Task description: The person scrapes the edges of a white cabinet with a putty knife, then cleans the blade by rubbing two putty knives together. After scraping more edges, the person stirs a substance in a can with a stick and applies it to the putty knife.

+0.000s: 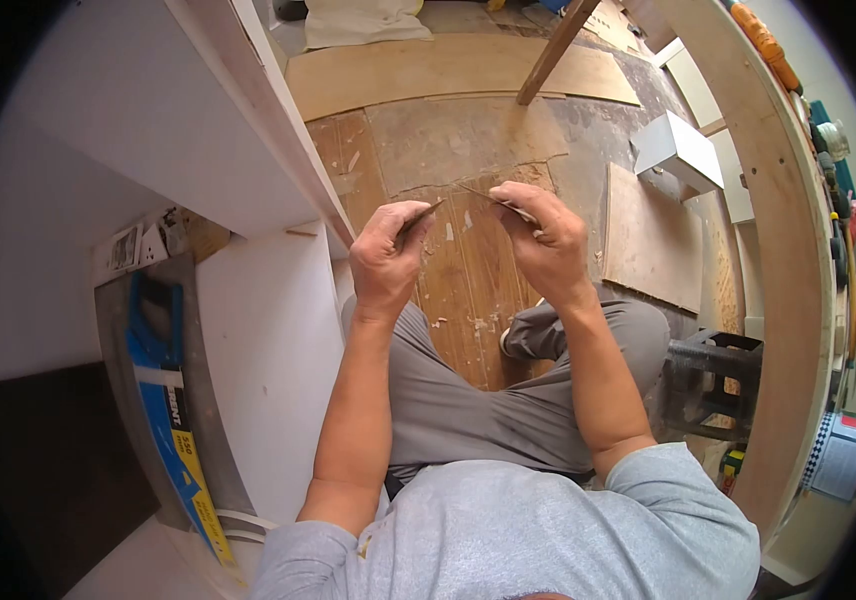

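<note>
My left hand (385, 255) is closed around a thin brown wooden sliver (424, 215) whose tip pokes out to the right. My right hand (546, 238) pinches a second thin sliver (493, 198) that points left toward the first. Both hands are held up side by side above my grey-trousered legs, a small gap between them. The two slivers' tips are close but apart.
A white cabinet panel (268, 340) stands at my left, with a handsaw in blue and yellow sleeve (173, 420) lying beside it. Worn wooden floor (468, 290) lies below. A plywood sheet (653, 240), a white box (678, 150) and a curved wooden frame (788, 250) are at right.
</note>
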### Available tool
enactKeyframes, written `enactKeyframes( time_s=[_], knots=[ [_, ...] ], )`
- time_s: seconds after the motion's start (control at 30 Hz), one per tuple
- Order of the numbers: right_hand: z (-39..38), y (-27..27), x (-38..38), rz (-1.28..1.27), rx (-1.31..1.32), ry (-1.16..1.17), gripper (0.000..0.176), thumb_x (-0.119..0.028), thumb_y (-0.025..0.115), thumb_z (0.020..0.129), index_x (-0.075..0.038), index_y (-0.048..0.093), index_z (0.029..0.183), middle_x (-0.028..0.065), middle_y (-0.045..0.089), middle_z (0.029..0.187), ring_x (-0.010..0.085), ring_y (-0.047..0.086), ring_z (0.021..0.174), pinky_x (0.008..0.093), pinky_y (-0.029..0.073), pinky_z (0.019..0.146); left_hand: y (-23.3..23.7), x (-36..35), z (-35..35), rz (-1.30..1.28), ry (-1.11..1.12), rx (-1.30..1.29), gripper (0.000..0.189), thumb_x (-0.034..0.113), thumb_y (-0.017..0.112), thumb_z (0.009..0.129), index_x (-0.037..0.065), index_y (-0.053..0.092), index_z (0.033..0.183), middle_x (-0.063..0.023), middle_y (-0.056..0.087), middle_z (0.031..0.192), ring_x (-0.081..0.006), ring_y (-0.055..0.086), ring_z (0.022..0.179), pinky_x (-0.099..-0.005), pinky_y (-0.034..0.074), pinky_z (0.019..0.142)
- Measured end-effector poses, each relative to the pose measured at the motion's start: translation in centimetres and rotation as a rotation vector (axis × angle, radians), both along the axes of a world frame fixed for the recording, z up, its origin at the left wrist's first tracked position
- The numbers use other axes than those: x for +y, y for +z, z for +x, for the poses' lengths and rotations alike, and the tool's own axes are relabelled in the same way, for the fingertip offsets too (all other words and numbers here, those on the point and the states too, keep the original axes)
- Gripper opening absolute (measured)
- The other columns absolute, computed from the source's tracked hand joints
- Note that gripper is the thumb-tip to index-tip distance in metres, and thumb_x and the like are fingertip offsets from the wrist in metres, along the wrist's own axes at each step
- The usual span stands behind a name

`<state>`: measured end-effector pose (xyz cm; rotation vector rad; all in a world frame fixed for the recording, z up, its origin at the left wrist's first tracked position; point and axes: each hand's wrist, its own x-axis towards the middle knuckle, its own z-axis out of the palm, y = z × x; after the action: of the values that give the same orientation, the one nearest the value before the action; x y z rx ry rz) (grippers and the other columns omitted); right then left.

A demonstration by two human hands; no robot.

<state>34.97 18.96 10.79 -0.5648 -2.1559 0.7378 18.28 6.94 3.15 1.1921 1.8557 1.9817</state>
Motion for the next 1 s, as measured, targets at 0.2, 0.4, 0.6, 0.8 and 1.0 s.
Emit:
enactKeyframes(
  time_s=[0.2, 0.4, 0.6, 0.8, 1.0],
  knots=[
    [1.7, 3.2, 0.4, 0.312, -0.205, -0.095, 0.027, 0.005, 0.081, 0.079, -0.009, 0.079, 0.101, 0.0046, 0.079, 0.103, 0.0245, 0.073, 0.095, 0.034, 0.059, 0.079, 0.7, 0.0, 0.8, -0.034, 0.142, 0.451, 0.027, -0.007, 0.08, 0.069, 0.011, 0.069, 0.086, -0.0005, 0.072, 0.093, -0.0229, 0.071, 0.087, -0.0351, 0.06, 0.071],
    [1.7, 3.8, -0.7, 0.375, -0.339, -0.01, 0.03, 0.005, 0.077, 0.072, -0.012, 0.078, 0.097, 0.0002, 0.078, 0.102, 0.0237, 0.071, 0.093, 0.0356, 0.059, 0.076, 0.1, 0.1, 1.3, -0.026, 0.119, 0.539, 0.027, -0.005, 0.078, 0.064, 0.014, 0.07, 0.081, 0.0023, 0.07, 0.09, -0.0209, 0.07, 0.09, -0.0358, 0.059, 0.068],
    [0.8, 1.7, 0.1, 0.37, -0.467, -0.002, 0.026, 0.003, 0.074, 0.075, -0.014, 0.077, 0.095, -0.0036, 0.076, 0.099, 0.0222, 0.069, 0.093, 0.0359, 0.059, 0.077, 0.6, 0.2, 2.0, 0.069, 0.041, 0.623, 0.029, -0.009, 0.081, 0.06, 0.011, 0.068, 0.078, -0.0006, 0.069, 0.087, -0.0249, 0.07, 0.089, -0.0387, 0.061, 0.071],
    [0.9, -1.1, 3.6, 0.476, -0.614, -0.254, 0.023, -0.005, 0.075, 0.079, -0.015, 0.08, 0.1, 0.0033, 0.075, 0.095, 0.0225, 0.069, 0.094, 0.0337, 0.059, 0.078, 0.6, 0.5, 2.1, 0.146, 0.071, 0.565, 0.031, -0.008, 0.085, 0.066, 0.009, 0.068, 0.085, -0.0029, 0.07, 0.089, -0.0228, 0.071, 0.089, -0.0358, 0.062, 0.077],
    [3.9, 4.6, 5.5, -0.654, 0.017, -0.049, 0.023, -0.017, 0.08, 0.093, -0.009, 0.08, 0.114, 0.0151, 0.076, 0.09, 0.0246, 0.073, 0.078, 0.0365, 0.058, 0.068, -1.0, 0.6, 0.5, -0.037, 0.038, -0.239, 0.021, 0.004, 0.085, 0.091, 0.006, 0.067, 0.101, -0.0001, 0.072, 0.094, -0.0085, 0.066, 0.087, -0.0246, 0.055, 0.078]
  ],
)
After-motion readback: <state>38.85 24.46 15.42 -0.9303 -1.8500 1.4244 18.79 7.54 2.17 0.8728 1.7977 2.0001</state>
